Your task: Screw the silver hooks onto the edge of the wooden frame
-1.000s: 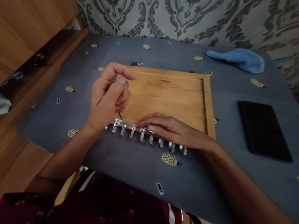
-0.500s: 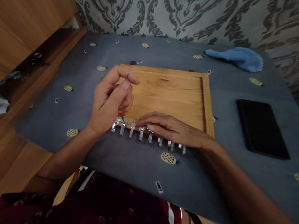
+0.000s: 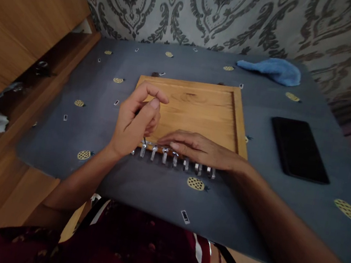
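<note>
A wooden panel [image 3: 198, 113] with a raised rim lies on the table, and a row of shiny metal hooks [image 3: 164, 156] runs along its near edge. My left hand [image 3: 140, 115] is closed above the panel's near left corner. From under its fingers comes a thin dark shaft, apparently a screwdriver [image 3: 144, 140], its tip at a hook near the row's left end; the handle is hidden in the hand. My right hand [image 3: 197, 148] rests flat over the near edge, fingers stretched left along the tops of the hooks.
On the right lies a black tablet-like slab [image 3: 300, 150]. A blue cloth [image 3: 273, 70] sits at the back right, near the patterned wall. The table cover [image 3: 140, 188] is dark grey with pineapple prints. A wooden cabinet [image 3: 32, 4] stands to the left.
My left hand has shifted slightly right along the near edge, its fingers still closed. The right hand stays flat in nearly the same place. The whole view has moved a little.
</note>
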Tool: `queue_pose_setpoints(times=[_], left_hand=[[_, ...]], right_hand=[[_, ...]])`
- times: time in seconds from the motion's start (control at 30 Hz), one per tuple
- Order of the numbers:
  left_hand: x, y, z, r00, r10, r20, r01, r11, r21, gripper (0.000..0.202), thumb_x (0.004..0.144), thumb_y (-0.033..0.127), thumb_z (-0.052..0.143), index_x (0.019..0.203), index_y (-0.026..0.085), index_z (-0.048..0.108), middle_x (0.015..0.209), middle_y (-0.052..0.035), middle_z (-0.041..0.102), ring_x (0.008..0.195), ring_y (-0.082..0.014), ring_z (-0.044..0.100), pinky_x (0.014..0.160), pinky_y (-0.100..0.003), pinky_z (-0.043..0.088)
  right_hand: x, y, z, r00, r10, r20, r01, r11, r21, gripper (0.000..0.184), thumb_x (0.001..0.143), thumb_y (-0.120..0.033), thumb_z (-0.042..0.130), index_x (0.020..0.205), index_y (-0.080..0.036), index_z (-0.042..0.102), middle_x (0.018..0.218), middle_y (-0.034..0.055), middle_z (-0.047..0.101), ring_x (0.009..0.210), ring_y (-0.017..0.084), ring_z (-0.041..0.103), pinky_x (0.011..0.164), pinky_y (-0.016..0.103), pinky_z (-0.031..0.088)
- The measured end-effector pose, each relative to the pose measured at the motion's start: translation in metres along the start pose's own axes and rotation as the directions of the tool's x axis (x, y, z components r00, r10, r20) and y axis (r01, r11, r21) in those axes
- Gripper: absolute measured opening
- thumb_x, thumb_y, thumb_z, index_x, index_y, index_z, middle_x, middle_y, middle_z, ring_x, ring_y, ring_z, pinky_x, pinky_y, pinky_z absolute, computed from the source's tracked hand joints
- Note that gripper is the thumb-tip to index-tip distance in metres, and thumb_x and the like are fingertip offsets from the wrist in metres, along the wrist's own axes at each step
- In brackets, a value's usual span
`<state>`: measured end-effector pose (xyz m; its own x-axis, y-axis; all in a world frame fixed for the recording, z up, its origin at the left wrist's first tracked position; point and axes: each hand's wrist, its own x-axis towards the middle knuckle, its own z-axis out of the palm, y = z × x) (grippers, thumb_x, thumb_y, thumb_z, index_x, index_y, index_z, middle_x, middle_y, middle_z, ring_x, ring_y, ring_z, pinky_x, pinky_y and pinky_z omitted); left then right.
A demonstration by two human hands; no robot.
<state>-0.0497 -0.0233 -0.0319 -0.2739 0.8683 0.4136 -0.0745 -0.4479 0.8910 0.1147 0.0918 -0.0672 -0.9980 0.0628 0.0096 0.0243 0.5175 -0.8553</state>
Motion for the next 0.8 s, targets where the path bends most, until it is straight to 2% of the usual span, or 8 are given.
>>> queue_pose_setpoints(times=[0.2, 0.37, 0.57, 0.8], left_hand=[[0.002, -0.001, -0.002, 1.000, 0.010, -0.025, -0.009, 1.000, 0.029, 0.013, 0.095, 0.033, 0.056, 0.089, 0.021, 0.056, 0.050, 0.0091, 0.033, 0.038, -0.0063, 0.025, 0.035, -0.019, 0.023], [0.004, -0.004, -0.006, 0.999, 0.025, -0.025, -0.024, 0.998, 0.052, 0.011, 0.095, 0.032, 0.054, 0.091, 0.022, 0.056, 0.052, 0.0076, 0.040, 0.040, -0.0071, 0.034, 0.036, -0.019, 0.030], [0.006, -0.004, -0.007, 1.000, -0.001, 0.020, 0.000, 1.000, 0.010, 0.018, 0.093, 0.039, 0.058, 0.090, 0.022, 0.055, 0.046, 0.0104, 0.035, 0.033, -0.0056, 0.025, 0.032, -0.019, 0.022], [0.004, -0.005, -0.002, 0.998, 0.053, -0.028, -0.052, 0.998, 0.031, 0.020, 0.093, 0.040, 0.059, 0.089, 0.021, 0.056, 0.047, 0.0100, 0.033, 0.035, -0.0060, 0.026, 0.032, -0.020, 0.021]], right_hand=[[0.016, -0.012, 0.001, 1.000, 0.008, -0.002, -0.008, 0.999, -0.033, 0.041, 0.102, -0.046, 0.038, 0.127, -0.021, 0.060, 0.131, 0.0081, 0.065, 0.121, 0.021, 0.059, 0.108, 0.044, 0.044], [0.027, -0.010, 0.006, 0.999, -0.028, 0.021, 0.027, 0.999, 0.027, 0.041, 0.103, -0.046, 0.037, 0.129, -0.023, 0.060, 0.130, 0.0074, 0.066, 0.119, 0.020, 0.061, 0.107, 0.043, 0.044], [0.028, -0.003, 0.008, 0.998, -0.031, 0.051, 0.028, 0.998, 0.055, 0.042, 0.103, -0.046, 0.038, 0.131, -0.024, 0.059, 0.132, 0.0065, 0.064, 0.123, 0.018, 0.059, 0.111, 0.042, 0.042], [0.026, -0.003, 0.009, 0.998, -0.044, 0.046, 0.041, 0.997, 0.062, 0.041, 0.103, -0.046, 0.038, 0.130, -0.025, 0.061, 0.130, 0.0055, 0.066, 0.121, 0.019, 0.060, 0.109, 0.041, 0.043]])
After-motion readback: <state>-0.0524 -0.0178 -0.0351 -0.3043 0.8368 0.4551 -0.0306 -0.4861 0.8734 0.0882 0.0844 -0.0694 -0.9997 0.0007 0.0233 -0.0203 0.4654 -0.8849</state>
